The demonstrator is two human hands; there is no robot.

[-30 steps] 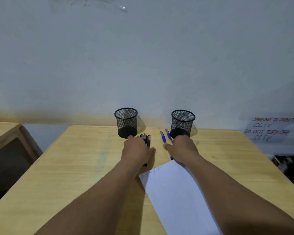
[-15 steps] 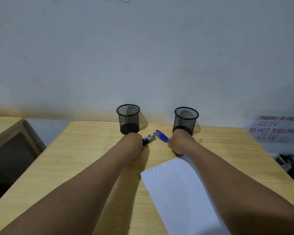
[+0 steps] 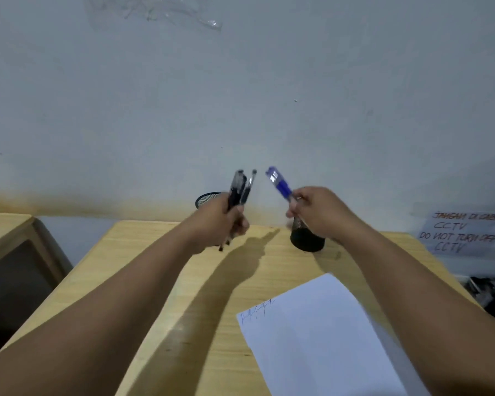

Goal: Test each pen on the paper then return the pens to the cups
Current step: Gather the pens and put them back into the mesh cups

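with the left hand (image 3: pixel 226 224) gripping black pens (image 3: pixel 238 190) before the left black mesh cup (image 3: pixel 207 199) and the right hand (image 3: pixel 317 214) pinching blue pens (image 3: pixel 279 184) over the right black mesh cup (image 3: pixel 307 241), tips should drop straight in; the marked white paper (image 3: pixel 326 332) lies nearer.

Desk (image 3: pixel 160 281): pale wood, smooth, slight sheen. Cups (image 3: pixel 307 241): black wire mesh. Sheet (image 3: pixel 326 338): matt white paper. Pens (image 3: pixel 279 185): glossy plastic.
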